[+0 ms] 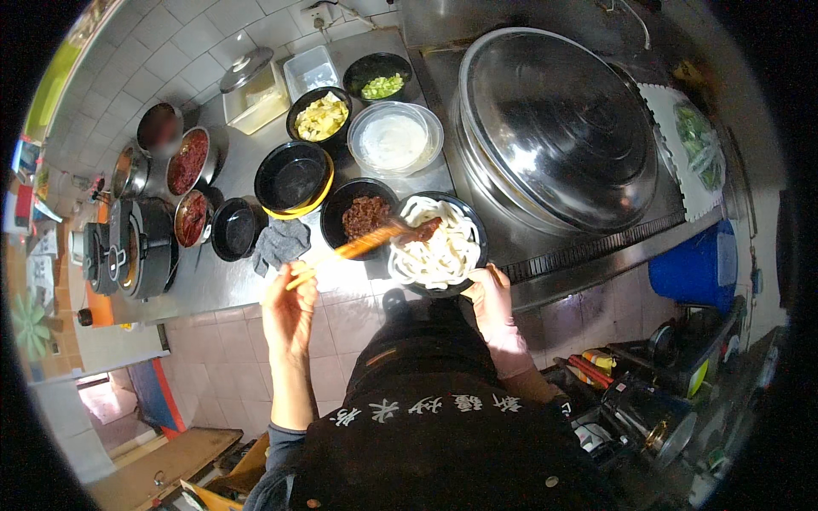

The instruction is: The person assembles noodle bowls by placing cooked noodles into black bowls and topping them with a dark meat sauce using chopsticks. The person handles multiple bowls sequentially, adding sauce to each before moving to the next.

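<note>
— Which step?
— Left hand grips chopsticks, carrying meat over the noodle bowl; right hand holds its rim at the surface edge
— Next?
— Probably a gentle release onto noodles

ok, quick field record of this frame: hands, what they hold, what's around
left hand: grips chopsticks, tips carrying a piece of brown meat over the noodles
right hand: holds rim of black bowl
bowl contents: thick white noodles
beside it: black bowl of brown meat
further back: bowls of yellow vegetable, chopped greens, red sauces
right side: large steel lid
surface: steel counter
</note>
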A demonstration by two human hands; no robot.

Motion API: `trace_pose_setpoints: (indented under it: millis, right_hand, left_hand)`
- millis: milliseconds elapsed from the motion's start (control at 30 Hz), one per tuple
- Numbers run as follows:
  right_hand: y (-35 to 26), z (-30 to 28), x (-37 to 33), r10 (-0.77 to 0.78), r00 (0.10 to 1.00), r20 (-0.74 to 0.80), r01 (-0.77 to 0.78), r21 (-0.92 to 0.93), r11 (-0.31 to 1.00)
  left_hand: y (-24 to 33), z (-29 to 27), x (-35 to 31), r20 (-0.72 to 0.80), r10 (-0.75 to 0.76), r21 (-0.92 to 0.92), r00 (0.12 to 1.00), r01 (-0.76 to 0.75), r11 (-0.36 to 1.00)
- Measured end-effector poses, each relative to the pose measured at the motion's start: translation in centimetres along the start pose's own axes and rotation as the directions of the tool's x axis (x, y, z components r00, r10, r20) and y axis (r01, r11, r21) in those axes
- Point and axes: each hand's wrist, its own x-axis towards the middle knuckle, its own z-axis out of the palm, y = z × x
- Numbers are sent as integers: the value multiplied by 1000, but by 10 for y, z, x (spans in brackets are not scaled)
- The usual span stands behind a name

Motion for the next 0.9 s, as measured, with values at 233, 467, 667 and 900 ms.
trace_pose_setpoints:
  millis: [233, 467, 667, 900]
  right_hand:
    - [0, -6, 1, -24, 1000, 15, 23, 6, 1000]
    - [-2, -8, 2, -58, 998, -5, 58, -4, 998]
    - [-5, -7, 2, -63, 998, -11, 63, -17, 998]
    - [-21, -7, -5, 17, 996, -89, -10, 76, 997]
  left_hand:
    - [-12, 29, -18, 59, 30, 568, 998, -58, 821]
    - [-2, 30, -28, 149, 144, 617, 978, -206, 759]
    - [-13, 28, -29, 136, 209, 582, 968, -249, 774]
    - [-1, -46, 28, -39, 390, 594, 920, -292, 749]
